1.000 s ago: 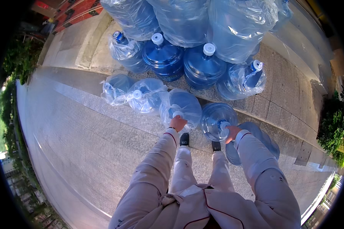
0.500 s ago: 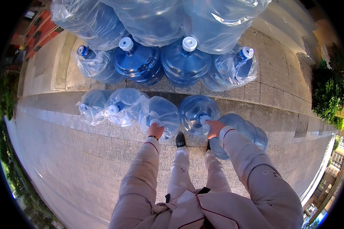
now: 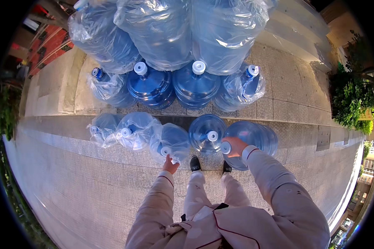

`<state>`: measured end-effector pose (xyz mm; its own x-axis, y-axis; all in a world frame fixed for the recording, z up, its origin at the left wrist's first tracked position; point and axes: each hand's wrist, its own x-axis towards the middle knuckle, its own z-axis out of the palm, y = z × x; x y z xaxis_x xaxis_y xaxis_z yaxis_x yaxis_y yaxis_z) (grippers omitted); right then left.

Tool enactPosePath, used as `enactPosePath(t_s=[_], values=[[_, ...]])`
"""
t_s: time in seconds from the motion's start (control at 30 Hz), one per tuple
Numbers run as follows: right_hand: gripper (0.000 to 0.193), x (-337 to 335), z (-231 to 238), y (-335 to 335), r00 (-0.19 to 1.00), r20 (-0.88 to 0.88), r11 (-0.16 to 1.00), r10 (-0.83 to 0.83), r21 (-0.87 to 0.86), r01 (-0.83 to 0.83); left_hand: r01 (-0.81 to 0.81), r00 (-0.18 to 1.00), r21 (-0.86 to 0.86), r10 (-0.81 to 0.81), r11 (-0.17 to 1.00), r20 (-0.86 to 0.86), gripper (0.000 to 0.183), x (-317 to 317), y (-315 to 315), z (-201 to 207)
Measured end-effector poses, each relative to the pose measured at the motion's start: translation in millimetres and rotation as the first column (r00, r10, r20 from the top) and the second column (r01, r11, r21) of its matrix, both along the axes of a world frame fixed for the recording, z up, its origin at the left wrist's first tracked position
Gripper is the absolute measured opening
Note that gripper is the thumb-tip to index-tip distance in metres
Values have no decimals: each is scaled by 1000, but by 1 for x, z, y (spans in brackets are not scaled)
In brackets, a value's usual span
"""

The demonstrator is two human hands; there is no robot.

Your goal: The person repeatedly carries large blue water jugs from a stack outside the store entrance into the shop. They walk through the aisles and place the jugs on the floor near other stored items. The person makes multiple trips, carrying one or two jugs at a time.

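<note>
My right hand (image 3: 235, 147) is closed around the neck of a clear blue water jug (image 3: 257, 140), which leans over with its white cap toward my left. Just left of it a second unwrapped jug (image 3: 207, 128) stands upright with a white cap. My left hand (image 3: 170, 165) has its fingers apart and holds nothing. Its fingertips are at the near side of the white cap of a jug in a clear plastic bag (image 3: 172, 139); whether they touch it I cannot tell.
Two more bagged jugs (image 3: 137, 126) continue this row leftward. Behind a low step edge stand blue jugs (image 3: 151, 89), some bagged, with large bagged jugs (image 3: 153, 33) stacked behind them. A shrub (image 3: 351, 97) grows at the far right. My shoes (image 3: 195, 164) are close to the near row.
My left hand has let go of the bagged jug's neck and drawn back slightly. My right hand keeps its hold on the leaning jug. The whole view has shifted, placing the jugs lower.
</note>
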<state>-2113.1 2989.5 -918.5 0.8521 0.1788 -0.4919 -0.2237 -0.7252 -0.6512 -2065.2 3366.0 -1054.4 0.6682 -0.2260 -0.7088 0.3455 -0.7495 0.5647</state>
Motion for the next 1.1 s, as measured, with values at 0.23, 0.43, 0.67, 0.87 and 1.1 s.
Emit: enactPosePath(t_s=[0.23, 0.43, 0.67, 0.87, 1.1], values=[[55, -28, 105, -13, 952, 105, 957, -287, 67, 281, 58, 998, 37, -57, 998, -34, 78, 1, 14, 13], [60, -65, 151, -14, 882, 229, 911, -412, 118, 394, 198, 974, -41, -193, 979, 117, 72, 17, 11, 20], [60, -102, 167, -22, 795, 341, 863, -501, 138, 485, 490, 826, 99, -497, 866, 265, 53, 59, -1, -39], [59, -127, 191, -48, 712, 329, 782, -621, 191, 594, 461, 876, -99, -435, 882, 206, 45, 54, -77, -41], [58, -167, 220, -113, 592, 389, 707, -706, 334, 623, 506, 847, -608, -486, 612, 216, 99, -37, -282, 161]])
